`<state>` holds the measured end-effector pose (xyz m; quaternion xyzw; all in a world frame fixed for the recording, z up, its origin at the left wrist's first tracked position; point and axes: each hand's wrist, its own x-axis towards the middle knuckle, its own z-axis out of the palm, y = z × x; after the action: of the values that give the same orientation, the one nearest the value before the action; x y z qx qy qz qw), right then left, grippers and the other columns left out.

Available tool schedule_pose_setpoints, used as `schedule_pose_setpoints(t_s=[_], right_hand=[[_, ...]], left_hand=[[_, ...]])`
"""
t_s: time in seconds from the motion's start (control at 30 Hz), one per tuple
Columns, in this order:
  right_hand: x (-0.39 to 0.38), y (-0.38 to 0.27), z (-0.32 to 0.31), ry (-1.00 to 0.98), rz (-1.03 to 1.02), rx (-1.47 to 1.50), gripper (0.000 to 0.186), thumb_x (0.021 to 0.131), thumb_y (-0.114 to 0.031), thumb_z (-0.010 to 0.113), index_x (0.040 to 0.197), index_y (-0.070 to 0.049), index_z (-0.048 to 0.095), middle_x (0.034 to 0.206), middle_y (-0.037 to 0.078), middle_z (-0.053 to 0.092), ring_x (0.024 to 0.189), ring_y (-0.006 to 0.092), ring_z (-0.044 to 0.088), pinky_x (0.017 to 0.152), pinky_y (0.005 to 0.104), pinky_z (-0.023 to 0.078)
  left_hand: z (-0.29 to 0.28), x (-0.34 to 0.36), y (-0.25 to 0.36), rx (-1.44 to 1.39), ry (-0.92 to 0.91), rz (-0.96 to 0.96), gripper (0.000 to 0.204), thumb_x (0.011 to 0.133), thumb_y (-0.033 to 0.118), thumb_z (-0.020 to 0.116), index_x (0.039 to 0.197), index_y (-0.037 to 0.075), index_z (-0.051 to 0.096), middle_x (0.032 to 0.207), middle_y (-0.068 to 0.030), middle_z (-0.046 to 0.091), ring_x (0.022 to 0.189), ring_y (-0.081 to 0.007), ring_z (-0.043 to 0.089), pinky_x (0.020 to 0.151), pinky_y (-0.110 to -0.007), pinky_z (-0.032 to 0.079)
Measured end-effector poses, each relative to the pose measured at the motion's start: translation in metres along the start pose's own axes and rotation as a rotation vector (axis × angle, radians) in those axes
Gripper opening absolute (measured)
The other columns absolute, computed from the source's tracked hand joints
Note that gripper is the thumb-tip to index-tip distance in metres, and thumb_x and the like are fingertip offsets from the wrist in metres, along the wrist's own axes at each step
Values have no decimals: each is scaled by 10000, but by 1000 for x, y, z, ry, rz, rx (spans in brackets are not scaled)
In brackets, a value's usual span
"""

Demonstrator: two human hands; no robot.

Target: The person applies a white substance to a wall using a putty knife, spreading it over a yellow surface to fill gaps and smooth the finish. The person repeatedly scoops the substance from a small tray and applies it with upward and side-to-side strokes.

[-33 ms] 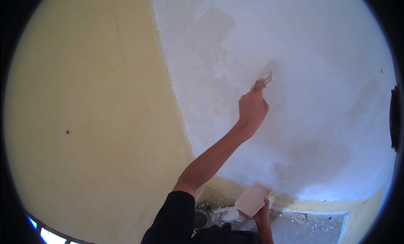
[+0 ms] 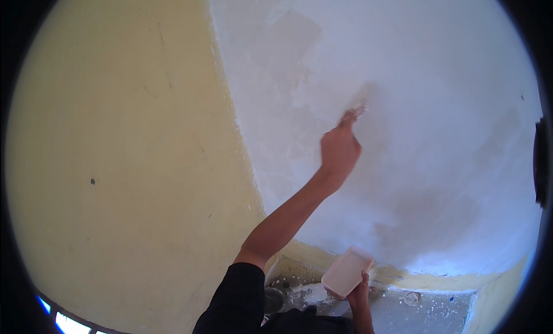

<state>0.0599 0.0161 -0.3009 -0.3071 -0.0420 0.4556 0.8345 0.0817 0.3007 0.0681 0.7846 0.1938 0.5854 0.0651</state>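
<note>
My left hand (image 2: pixel 341 151) reaches up from the lower left, closed round a putty knife (image 2: pixel 359 106). White smears cover the knife, and its blade, blurred here, lies against the white-coated wall (image 2: pixel 438 126). Down near my body, my right hand (image 2: pixel 359 290) grips the edge of a pale pink rectangular tub (image 2: pixel 348 272), thumb over the rim. The tub is tilted toward me; how much it holds I cannot tell. Damp-looking darker patches mark the white wall around and below the knife.
On the left rises a yellow wall (image 2: pixel 132 121) with a small dark hole. White spatters dot the grey floor (image 2: pixel 391 311), where a pale lump (image 2: pixel 411 299) lies. A dark round container (image 2: pixel 274 299) stands by my body. A dark object (image 2: pixel 540 161) juts in at the right edge.
My left hand and the putty knife have shifted slightly left and down along the wall. The right hand and the tub stay in place.
</note>
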Motion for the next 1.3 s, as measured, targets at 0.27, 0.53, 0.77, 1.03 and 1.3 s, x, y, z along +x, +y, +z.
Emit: schedule_pose_setpoints(t_s=[0.27, 0.53, 0.77, 1.03, 1.3], right_hand=[[-13, 6, -4, 55, -38, -25, 580, 971, -409, 438, 1408, -39, 349, 1319, 130, 510, 1223, 290, 520, 1035, 437, 414], [-9, 0, 4, -2, -52, -62, 596, 968, -438, 431, 1412, -49, 352, 1329, 126, 515, 1231, 296, 519, 1045, 448, 416], [-11, 1, 8, -35, -60, -38, 596, 968, -448, 424, 1415, -60, 357, 1335, 118, 522, 1240, 298, 512, 1060, 451, 406], [-1, 3, 6, -50, -39, -21, 599, 960, -423, 471, 1415, -53, 348, 1343, 121, 499, 1243, 292, 508, 1040, 447, 426], [5, -10, 23, -76, -3, 12, 611, 950, -418, 472, 1418, -41, 359, 1344, 131, 520, 1236, 294, 521, 1045, 453, 432]], left_hand=[[47, -58, -114, 421, -83, 83, 531, 856, -28, 519, 1377, -69, 422, 1434, -277, 418, 1307, -400, 456, 913, -406, 540], [-15, -104, -117, 27, 61, -150, 503, 841, -29, 522, 1339, 44, 542, 846, -214, 676, 666, -363, 650, 609, -435, 520], [-71, 74, -183, 378, 439, -296, 328, 850, 45, 542, 1168, 30, 621, 790, -254, 670, 724, -422, 661, 640, -500, 531], [22, -23, -87, 246, -24, -36, 604, 768, -32, 570, 1360, -29, 449, 1396, -258, 474, 1206, -344, 561, 768, -412, 577], [-21, -163, -40, -209, -370, -429, 259, 870, 36, 550, 1121, 16, 607, 834, -243, 638, 781, -403, 642, 630, -432, 500]])
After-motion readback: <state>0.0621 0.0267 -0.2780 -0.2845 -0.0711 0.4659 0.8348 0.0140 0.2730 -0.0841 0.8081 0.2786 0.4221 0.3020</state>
